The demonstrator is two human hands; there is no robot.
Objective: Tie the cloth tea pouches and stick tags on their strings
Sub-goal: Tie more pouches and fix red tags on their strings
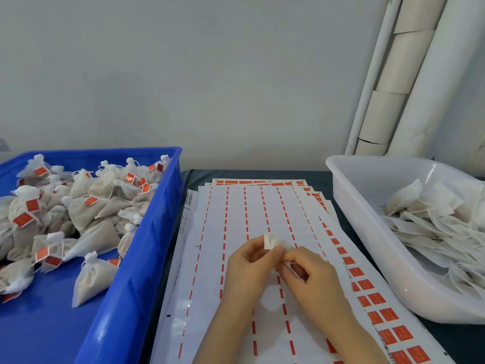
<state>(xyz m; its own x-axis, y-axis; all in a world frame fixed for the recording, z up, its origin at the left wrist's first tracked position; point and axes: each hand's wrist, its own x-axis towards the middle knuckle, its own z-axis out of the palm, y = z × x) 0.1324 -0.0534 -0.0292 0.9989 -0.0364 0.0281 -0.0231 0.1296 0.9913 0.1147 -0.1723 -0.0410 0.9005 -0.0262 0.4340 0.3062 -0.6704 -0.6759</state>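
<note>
At 6 o'clock both hands meet over the middle of the bench, holding one small white cloth pouch (271,241) just above the sticker sheets (236,211). The left hand (248,269) has its fingers (253,245) curled close round the pouch's gathered top, whose frilled edge stands out past the fingertips toward 12 o'clock. The right hand (319,282), touching the left at the fingertips, pinches narrowly at the neck of the same pouch from the 4 o'clock side; whether it also holds the string is too fine to tell. A pale shape between the wrists may be the pouch's body, but it is blurred. The sheets lie fanned in a stack on the dark bench (325,179), the top one mostly stripped to red dashes, while red tags (378,298) run in a column along the sheets' 4 o'clock edge. At 9 o'clock a blue crate (147,245) holds a heap of tied pouches (86,203), many bearing red tags on their strings. At 3 o'clock a white tub (367,232) holds flat, untagged pouches (433,214). At 1 o'clock pale pipes (425,82) lean up the grey wall (183,74).
</note>
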